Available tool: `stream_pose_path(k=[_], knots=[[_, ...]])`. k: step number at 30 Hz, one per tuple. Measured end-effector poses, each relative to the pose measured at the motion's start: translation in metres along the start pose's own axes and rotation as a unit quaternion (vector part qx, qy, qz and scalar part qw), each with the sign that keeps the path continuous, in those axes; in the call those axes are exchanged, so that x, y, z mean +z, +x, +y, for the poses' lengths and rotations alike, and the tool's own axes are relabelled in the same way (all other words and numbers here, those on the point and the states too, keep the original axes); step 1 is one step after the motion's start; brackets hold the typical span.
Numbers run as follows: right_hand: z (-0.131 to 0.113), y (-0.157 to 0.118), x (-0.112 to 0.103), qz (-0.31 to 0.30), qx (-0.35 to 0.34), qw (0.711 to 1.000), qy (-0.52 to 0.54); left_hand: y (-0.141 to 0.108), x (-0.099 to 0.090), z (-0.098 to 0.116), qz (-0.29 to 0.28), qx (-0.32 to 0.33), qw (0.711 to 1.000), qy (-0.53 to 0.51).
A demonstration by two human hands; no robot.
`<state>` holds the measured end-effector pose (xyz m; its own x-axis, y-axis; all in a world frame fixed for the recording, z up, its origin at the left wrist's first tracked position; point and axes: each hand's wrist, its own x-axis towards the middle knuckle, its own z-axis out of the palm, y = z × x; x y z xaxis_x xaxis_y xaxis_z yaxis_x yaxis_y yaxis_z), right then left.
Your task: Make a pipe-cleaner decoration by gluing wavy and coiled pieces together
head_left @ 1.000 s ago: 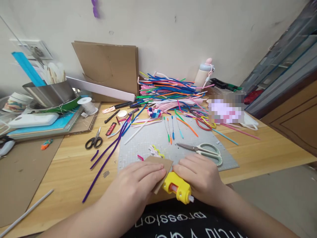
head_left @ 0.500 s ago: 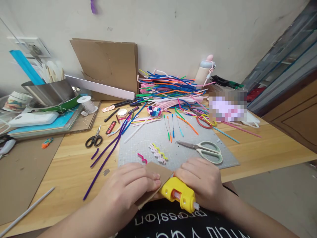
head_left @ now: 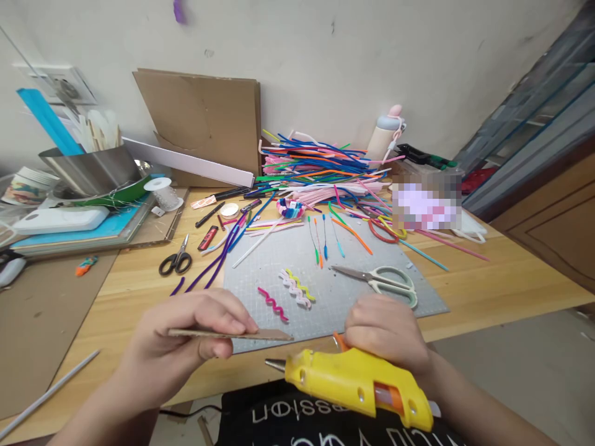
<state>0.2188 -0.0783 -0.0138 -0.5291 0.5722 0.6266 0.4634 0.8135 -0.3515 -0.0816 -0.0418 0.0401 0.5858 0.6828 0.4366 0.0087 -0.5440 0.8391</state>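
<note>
"What's in the left hand [head_left: 174,328]?"

"A thin, flat piece of brown cardboard [head_left: 272,335], edge-on at seven o'clock in the view, pinched between thumb and fingers. Its long axis runs nine to three."

"And the right hand [head_left: 385,328]?"

"Fingers curled tightly together, holding a smooth yellow plastic glue gun [head_left: 344,375] at five o'clock; the handle is hidden. The tapered metal nozzle [head_left: 276,364] points just past nine, the body's long axis trailing back just past three."

"Nearby?"

"A fuzzy pink spiral [head_left: 273,305] on the grey gridded mat [head_left: 362,319], at two o'clock from the cardboard."
</note>
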Motion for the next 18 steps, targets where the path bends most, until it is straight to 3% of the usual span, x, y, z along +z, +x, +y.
stream_pose_path(k=[5, 9, 11, 14, 18], knots=[[-0.003, 0.006, 0.003, 0.011, 0.027, 0.996, 0.083, 0.000, 0.005, 0.002, -0.044, -0.012, 0.998, -0.039], [-0.011, 0.012, 0.008, 0.026, 0.153, 0.958, 0.243, 0.004, 0.013, -0.002, 0.031, -0.091, 0.992, -0.081], [-0.014, 0.012, 0.012, 0.027, 0.239, 0.907, 0.344, 0.005, 0.018, -0.008, 0.073, -0.141, 0.980, -0.120], [-0.012, 0.010, 0.022, 0.018, 0.334, 0.803, 0.493, 0.009, 0.027, -0.017, 0.102, -0.210, 0.961, -0.150], [-0.002, 0.005, 0.041, -0.016, 0.361, 0.653, 0.666, 0.018, 0.040, -0.017, 0.149, -0.284, 0.932, -0.172]])
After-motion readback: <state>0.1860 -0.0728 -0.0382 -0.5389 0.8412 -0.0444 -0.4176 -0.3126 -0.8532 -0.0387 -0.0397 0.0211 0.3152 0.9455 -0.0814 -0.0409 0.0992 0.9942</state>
